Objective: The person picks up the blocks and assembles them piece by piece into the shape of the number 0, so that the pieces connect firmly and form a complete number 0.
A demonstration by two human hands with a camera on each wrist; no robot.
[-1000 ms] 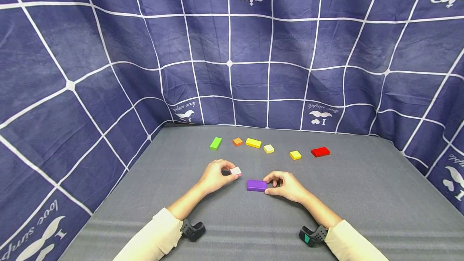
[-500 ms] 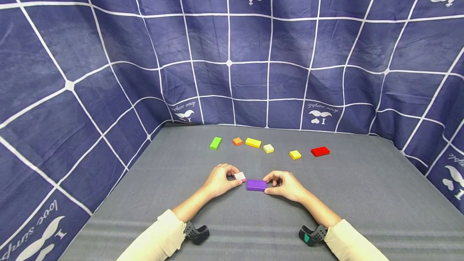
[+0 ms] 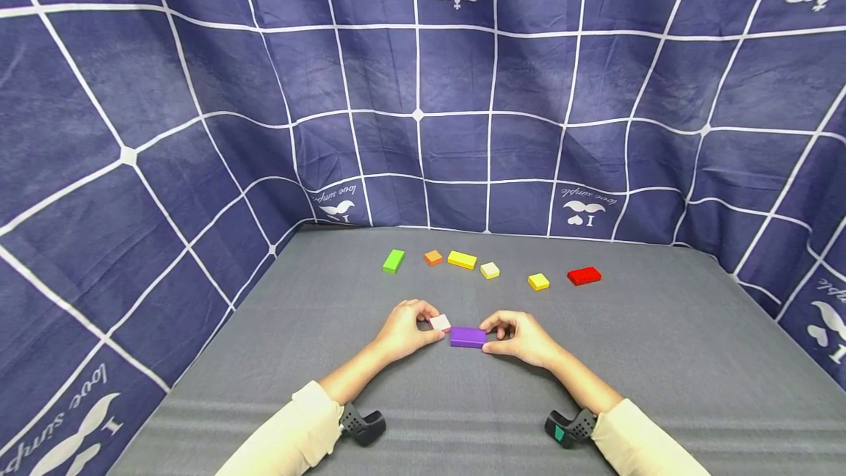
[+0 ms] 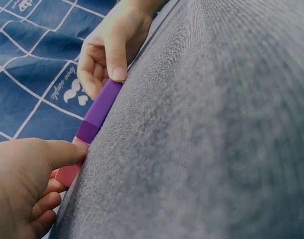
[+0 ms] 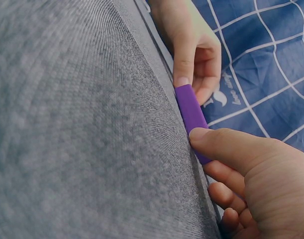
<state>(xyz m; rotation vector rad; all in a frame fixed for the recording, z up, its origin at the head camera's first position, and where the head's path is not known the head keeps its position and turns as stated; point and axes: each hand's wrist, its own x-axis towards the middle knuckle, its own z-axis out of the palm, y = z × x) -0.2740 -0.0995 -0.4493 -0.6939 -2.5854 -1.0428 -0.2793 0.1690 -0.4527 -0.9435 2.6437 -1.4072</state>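
Between thumb and fingers my left hand (image 3: 405, 330) pinches a small square pink block (image 3: 440, 324), its top pale in the head view. A longer purple block (image 3: 468, 337) lies flat on the grey cloth just right of it. My right hand (image 3: 522, 341) holds the purple block by its right end, thumb at the near side. In the left wrist view the pink block (image 4: 67, 175) sits against the purple block's end (image 4: 100, 107), partly covered by my left thumb. From the right wrist the purple block (image 5: 192, 107) shows, while the pink one is hidden.
Farther back on the grey cloth (image 3: 661, 358) lie a green block (image 3: 393, 261), an orange square (image 3: 432, 258), a yellow block (image 3: 462, 260), a cream square (image 3: 490, 270), a yellow square (image 3: 538, 282) and a red block (image 3: 584, 276). A blue checked curtain (image 3: 456, 145) hangs behind.
My left hand has carried the pink block right and nearer, up to the purple block's left end. The right hand and the purple block have stayed in place.
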